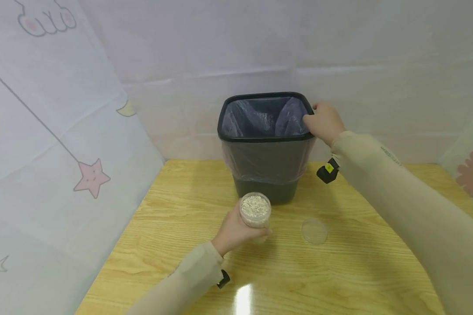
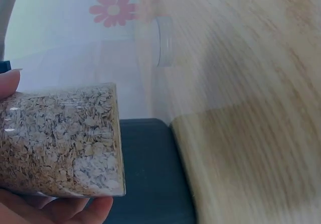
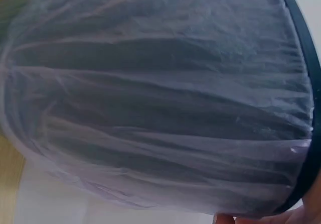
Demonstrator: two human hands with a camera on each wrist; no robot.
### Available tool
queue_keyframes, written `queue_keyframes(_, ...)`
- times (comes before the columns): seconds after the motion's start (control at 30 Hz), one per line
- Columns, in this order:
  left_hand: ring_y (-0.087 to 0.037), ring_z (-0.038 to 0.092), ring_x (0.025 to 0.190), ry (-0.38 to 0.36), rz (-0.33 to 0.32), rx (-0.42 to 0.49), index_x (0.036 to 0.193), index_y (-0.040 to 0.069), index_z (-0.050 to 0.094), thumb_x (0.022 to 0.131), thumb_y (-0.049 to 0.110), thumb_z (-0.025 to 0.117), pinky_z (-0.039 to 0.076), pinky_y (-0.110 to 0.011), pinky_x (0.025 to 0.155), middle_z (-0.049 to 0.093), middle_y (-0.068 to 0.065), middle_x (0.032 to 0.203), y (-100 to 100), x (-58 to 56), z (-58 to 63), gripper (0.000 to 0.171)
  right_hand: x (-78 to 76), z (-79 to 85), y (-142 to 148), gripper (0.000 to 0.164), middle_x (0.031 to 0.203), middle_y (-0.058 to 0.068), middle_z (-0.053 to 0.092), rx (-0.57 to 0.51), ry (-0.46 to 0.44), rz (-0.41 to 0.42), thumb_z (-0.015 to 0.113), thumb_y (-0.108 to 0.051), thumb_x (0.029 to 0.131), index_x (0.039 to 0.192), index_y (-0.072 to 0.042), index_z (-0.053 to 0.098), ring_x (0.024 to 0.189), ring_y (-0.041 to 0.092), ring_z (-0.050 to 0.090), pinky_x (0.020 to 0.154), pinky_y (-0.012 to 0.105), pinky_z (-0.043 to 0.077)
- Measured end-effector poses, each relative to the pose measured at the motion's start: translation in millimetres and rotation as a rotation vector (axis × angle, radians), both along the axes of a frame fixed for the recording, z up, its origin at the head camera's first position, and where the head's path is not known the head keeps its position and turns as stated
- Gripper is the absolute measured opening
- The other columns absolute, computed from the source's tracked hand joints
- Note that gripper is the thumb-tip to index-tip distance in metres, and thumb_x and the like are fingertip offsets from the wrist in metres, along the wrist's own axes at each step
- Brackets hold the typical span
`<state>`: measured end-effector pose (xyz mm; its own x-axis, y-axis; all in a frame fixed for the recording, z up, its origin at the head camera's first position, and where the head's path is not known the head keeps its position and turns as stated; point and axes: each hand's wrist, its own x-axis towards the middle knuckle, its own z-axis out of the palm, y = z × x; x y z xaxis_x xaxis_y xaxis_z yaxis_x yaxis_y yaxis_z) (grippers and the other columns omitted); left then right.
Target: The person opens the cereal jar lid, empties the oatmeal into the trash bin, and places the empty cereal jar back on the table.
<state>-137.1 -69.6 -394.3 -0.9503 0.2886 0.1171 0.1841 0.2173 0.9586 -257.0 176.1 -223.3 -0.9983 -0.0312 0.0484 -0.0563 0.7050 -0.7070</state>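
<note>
One jar (image 1: 255, 210), gripped approx. upright in my L hand (image 1: 234, 231), is nearside of bin (image 1: 266, 162), w/ my R hand (image 1: 325, 123) gripping its rim (image 1: 266, 139).

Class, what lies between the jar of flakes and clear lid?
In the head view, beyond the left hand gripping the jar, bare wood-grain tabletop reaches the lid.

A trash bin (image 1: 281, 193) stands at the back of the surface (image 1: 169, 218), a liner (image 1: 238, 118) inside; before it is an oat jar (image 1: 255, 208), and right of that lies a lid (image 1: 314, 232).
</note>
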Motion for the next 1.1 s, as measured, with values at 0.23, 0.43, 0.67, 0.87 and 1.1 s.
queue_keyframes(0.23, -0.021, 0.059, 0.111, 0.029, 0.053, -0.040, 0.136, 0.010, 0.048, 0.062, 0.011, 0.091, 0.046, -0.041, 0.096, 0.064, -0.005, 0.118, -5, 7.5, 11.8, 0.086, -7.3, 0.7, 0, 0.024, 0.095, 0.024, 0.051, 0.091, 0.040, -0.010, 0.034, -0.005, 0.089, 0.104, 0.010, 0.047, 0.081, 0.034, 0.046, 0.069, 0.044, 0.042)
queue_keyframes(0.43, -0.021, 0.059, 0.111, 0.070, 0.100, -0.049, 0.139, 0.013, 0.046, 0.063, 0.015, 0.091, 0.046, -0.042, 0.095, 0.062, -0.005, 0.120, -13, 6.8, 28.7, 0.088, -11.8, -0.1, 4, 0.009, 0.076, 0.011, 0.039, 0.223, 0.056, -0.003, 0.035, -0.003, 0.086, 0.078, -0.005, 0.039, 0.068, 0.029, 0.039, 0.059, 0.038, 0.034)
queue_keyframes(0.67, -0.022, 0.059, 0.110, 0.125, 0.151, -0.087, 0.138, 0.014, 0.047, 0.065, 0.011, 0.089, 0.047, -0.042, 0.094, 0.062, -0.006, 0.120, -32, -0.1, 54.6, 0.084, -11.2, 1.6, 8, 0.009, 0.081, 0.016, 0.045, 0.292, 0.063, 0.006, 0.036, -0.003, 0.085, 0.081, -0.001, 0.043, 0.075, 0.033, 0.043, 0.063, 0.041, 0.037)
queue_keyframes(0.87, -0.023, 0.059, 0.110, 0.156, 0.209, -0.152, 0.137, 0.013, 0.048, 0.065, 0.012, 0.088, 0.047, -0.042, 0.094, 0.062, -0.007, 0.120, -48, -7.3, 74.9, 0.082, -8.2, 4.9, 7, 0.012, 0.093, 0.021, 0.048, 0.304, 0.050, 0.022, 0.036, -0.005, 0.085, 0.087, 0.003, 0.046, 0.084, 0.036, 0.044, 0.070, 0.045, 0.039)
queue_keyframes(1.1, -0.023, 0.057, 0.110, 0.175, 0.238, -0.241, 0.137, 0.013, 0.046, 0.067, 0.017, 0.087, 0.046, -0.044, 0.094, 0.061, -0.006, 0.120, -62, -20.5, 108.2, 0.081, -5.5, 5.1, 5, 0.006, 0.083, 0.016, 0.046, 0.301, 0.051, 0.009, 0.037, -0.003, 0.083, 0.079, -0.003, 0.042, 0.079, 0.033, 0.045, 0.063, 0.038, 0.037)
